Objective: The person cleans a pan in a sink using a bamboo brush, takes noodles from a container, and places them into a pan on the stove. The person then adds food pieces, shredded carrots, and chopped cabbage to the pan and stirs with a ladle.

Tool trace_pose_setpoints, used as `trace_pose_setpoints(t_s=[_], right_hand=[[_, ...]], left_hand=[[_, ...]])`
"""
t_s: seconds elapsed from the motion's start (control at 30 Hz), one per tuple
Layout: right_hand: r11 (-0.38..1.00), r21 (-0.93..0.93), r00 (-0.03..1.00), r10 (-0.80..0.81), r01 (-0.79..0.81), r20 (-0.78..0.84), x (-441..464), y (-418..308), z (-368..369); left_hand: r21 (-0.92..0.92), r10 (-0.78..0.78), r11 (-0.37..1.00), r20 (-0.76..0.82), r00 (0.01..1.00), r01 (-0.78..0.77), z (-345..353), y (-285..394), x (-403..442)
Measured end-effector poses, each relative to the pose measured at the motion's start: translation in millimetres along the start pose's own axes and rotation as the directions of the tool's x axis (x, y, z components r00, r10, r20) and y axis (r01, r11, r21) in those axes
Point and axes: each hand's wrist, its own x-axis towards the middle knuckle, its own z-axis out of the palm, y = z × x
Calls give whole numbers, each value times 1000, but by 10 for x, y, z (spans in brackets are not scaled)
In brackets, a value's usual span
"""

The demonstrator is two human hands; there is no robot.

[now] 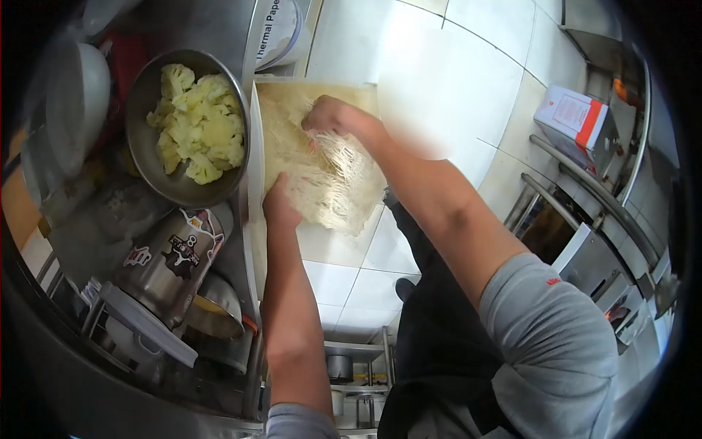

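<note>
Head view, only view. Landmark: steel bowl (139, 132), holding cauliflower florets (201, 128), on the bench (219, 22).

Position: crinkled sheet (336, 190), pale and translucent, directly right of the steel bowl, spread between the two hands, with floor tiles (336, 285) visible beyond its lower edge. Material uncertain; plastic film or a thin dried food skin both fit.

Right hand (327, 117): fingers drawn together, clamped on the upper part of the sheet, right of the bowl. Left hand (281, 205): at the sheet's near left edge, to the bowl's lower right; fingers mostly hidden, so cannot tell whether it grips or merely supports.

Other items: sticker-covered metal container (157, 267) below the bowl; tub printed "Thermal Paper" (274, 36) above and to its right.

Handling (judged): light, limp, easily creased; the glossy patches may be slick. Likely to tear if tugged from one point. Best hold: gathered folds at the top edge, thumb against several fingers, with the other palm backing the lower edge.
</note>
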Motion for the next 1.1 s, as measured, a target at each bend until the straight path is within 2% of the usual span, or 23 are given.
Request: trace_pose_setpoints(t_s=[0.03,0.1,0.13,0.2,0.23,0.3,0.33,0.4,0.43,0.5,0.53,0.57,0.6,0.67,0.7,0.73,0.77,0.8,0.83,0.87,0.93,1.0,1.1], right_hand=[[1000,-2,1000,0,0,-9,-3,-27,-29],[981,-7,953,187,-194,-240,25,-30,-2],[980,0,954,192,-198,-229,16,3,85],[990,-117,900,19,-78,-435,10,63,123],[990,-113,899,27,-84,-437,-68,174,137],[936,-347,994,29,-63,-103,-269,385,110],[936,-347,994,31,-66,-105,-349,391,181],[936,-291,979,179,-199,-93,-453,351,280],[936,-293,980,171,-193,-98,-429,320,289],[957,-262,974,68,-125,-216,-404,262,363],[958,-262,974,63,-120,-217,-406,242,305],[949,-316,978,-65,-1,-196,-394,224,180],[941,-337,980,-86,21,-180,-401,133,126],[924,-377,980,-130,65,-149,-421,-54,15],[944,-329,964,-108,22,-245,-454,-93,13],[962,-274,937,-78,-19,-339,-501,-119,10],[962,-273,935,-83,-16,-345,-567,-141,11],[985,-174,908,-75,3,-412,-650,-155,34],[997,-76,878,-63,31,-475,-735,-165,73],[996,-83,874,-72,37,-481,-872,-155,120],[977,12,766,-161,214,-622,-1224,-15,275],[990,-41,756,-130,135,-642,-1638,157,508],[995,-10,786,-86,101,-613,-1798,384,687]], left_hand=[[3,0,1000,9,1000,0,-6,-3,-24],[-31,34,999,116,993,-30,-32,-50,-34],[-28,28,999,104,994,-26,-91,-76,-67],[-114,99,990,140,985,-84,-73,-109,-39],[-111,92,991,142,986,-76,-46,-133,-131],[-218,209,963,244,947,-156,31,-193,-323],[-217,207,964,247,947,-154,-10,-313,-301],[-225,-37,969,275,961,101,-12,-538,-248],[-224,-29,970,280,960,95,62,-569,-289],[-119,65,992,115,991,-51,96,-643,-384],[-117,70,992,116,991,-56,57,-625,-427],[-155,40,988,125,991,-20,-6,-602,-498],[-194,12,981,134,991,14,-84,-592,-583],[-161,-34,986,118,992,53,-216,-610,-899],[-136,-97,984,111,989,112,-262,-642,-1038],[-132,-91,986,113,989,106,-345,-672,-1135],[-123,-152,977,170,974,174,-416,-706,-1228],[-112,-213,963,226,950,243,-474,-745,-1336],[-115,-210,963,249,946,244,-467,-773,-1504],[-114,-202,965,257,945,237,-443,-810,-1669],[-78,-149,982,258,955,174,-431,-866,-1983],[-83,-126,984,293,948,156,-453,-914,-2246],[-20,-125,990,351,928,141,-439,-853,-2298]])
